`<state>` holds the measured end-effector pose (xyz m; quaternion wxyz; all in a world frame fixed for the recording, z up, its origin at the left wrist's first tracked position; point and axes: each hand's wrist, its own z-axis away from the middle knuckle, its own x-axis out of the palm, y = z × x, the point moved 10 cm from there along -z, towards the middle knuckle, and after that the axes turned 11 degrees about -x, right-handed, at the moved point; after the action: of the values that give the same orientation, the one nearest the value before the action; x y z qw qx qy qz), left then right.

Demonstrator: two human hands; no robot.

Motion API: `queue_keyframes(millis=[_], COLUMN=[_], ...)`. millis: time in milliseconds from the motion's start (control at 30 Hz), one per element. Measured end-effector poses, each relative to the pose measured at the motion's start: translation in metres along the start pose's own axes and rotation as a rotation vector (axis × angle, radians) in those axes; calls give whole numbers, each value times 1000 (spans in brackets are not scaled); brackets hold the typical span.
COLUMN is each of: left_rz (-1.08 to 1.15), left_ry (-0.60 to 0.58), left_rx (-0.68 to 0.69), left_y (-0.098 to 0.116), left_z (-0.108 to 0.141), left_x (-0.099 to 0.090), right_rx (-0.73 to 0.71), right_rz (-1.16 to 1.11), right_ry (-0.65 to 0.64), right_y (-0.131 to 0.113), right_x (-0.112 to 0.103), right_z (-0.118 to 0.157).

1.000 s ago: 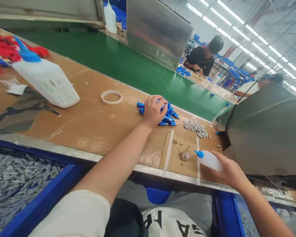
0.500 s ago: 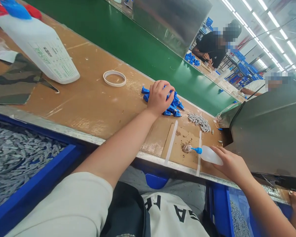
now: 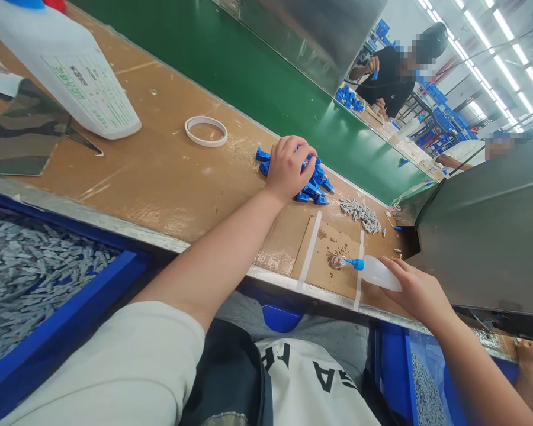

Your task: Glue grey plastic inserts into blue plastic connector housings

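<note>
My left hand (image 3: 288, 167) curls over a pile of small blue plastic parts (image 3: 314, 188) near the back edge of the workbench; the fingers close on the parts, though my hand hides exactly which. A soft white squeeze bottle (image 3: 379, 273) with a blue nozzle lies tilted in my right hand (image 3: 415, 291), its fingers wrapped round the base. The nozzle tip points left and meets a small glassy blob or ring (image 3: 337, 261) on the brown board, with wet drops around it. Behind the bottle is a heap of small grey parts (image 3: 361, 215).
A large white jug (image 3: 89, 89) and a roll of tape (image 3: 206, 131) stand to the left. Blue bins (image 3: 128, 278) of grey parts sit below the bench edge. Beyond runs a green belt (image 3: 231, 89); a metal housing (image 3: 484, 236) blocks the right. A co-worker (image 3: 388, 80) sits across.
The view has shifted slightly. My two hands keep nearly the same places on the blue parts and the bottle. Across the belt, the co-worker has raised one hand holding something blue.
</note>
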<state>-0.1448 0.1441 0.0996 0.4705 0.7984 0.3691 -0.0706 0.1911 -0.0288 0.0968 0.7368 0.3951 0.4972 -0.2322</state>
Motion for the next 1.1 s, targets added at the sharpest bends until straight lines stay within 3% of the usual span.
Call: queue_keyframes(millis=[233,400,467,567,667,733,867,967,1033,1100], left_rz=[-27,-28,-27,-27,-39,-51,-134,-164,-164,-162], left_ry=[-8,29,44,28,-8,-10,46,113,105,53], left_rx=[-8,12,29,62,86,120,209,247,289,344], left_y=[0,-1,-1,1,6,10,13,14,20,32], left_z=[-1,-1,-1,-2,0,2,4,5,9,14], left_x=[0,-2,-1,4,8,7,4,1,2,3], right_rx=[74,300,457,747,944,1012,1026,1133,1160,1129], right_rz=[-165,-606,-804,-979,-986,-961,-1038,-1106,-1156,-1161], right_ry=[20,184,342,725,1090,1221,1315,1339,1329,1315], right_y=[2,14,27,59,89,107,140,152,145,123], right_x=[12,36,50,65,70,71,81,103,115,117], right_z=[7,29,38,47,42,29,-7,-22,-25,-14])
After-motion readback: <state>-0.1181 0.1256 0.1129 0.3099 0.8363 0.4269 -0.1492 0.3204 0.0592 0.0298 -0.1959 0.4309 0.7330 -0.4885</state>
